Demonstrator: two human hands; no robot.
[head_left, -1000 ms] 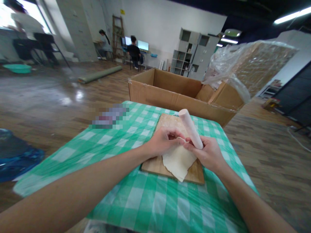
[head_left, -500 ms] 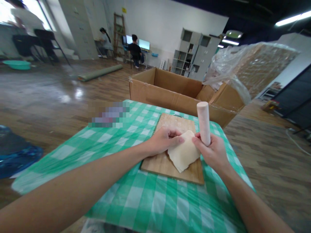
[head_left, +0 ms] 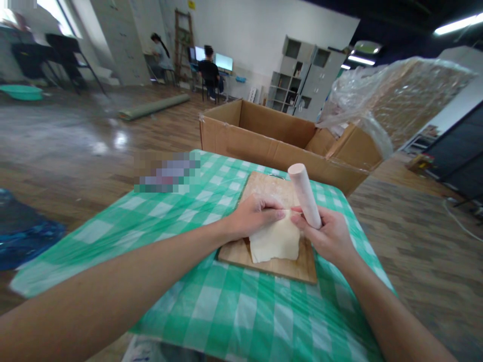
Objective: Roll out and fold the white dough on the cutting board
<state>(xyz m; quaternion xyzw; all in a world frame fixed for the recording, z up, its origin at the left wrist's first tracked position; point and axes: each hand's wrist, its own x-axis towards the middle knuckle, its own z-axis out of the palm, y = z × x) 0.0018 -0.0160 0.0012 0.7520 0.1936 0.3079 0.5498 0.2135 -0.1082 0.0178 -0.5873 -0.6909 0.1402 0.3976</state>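
Now my left hand (head_left: pixel 253 217) pinching dough sheet (head_left: pixel 275 240) edge on board (head_left: pixel 264 188); my right hand (head_left: pixel 327 236) clamped on tilted rolling pin (head_left: pixel 304 193), fingertips touching dough.

A table (head_left: pixel 234 317) covered by a green-and-white checked cloth (head_left: pixel 166 216) fills the lower middle of the frame, with a wooden board (head_left: pixel 264 187) lying right of centre and a blurred object (head_left: pixel 166 171) toward its upper left edge.
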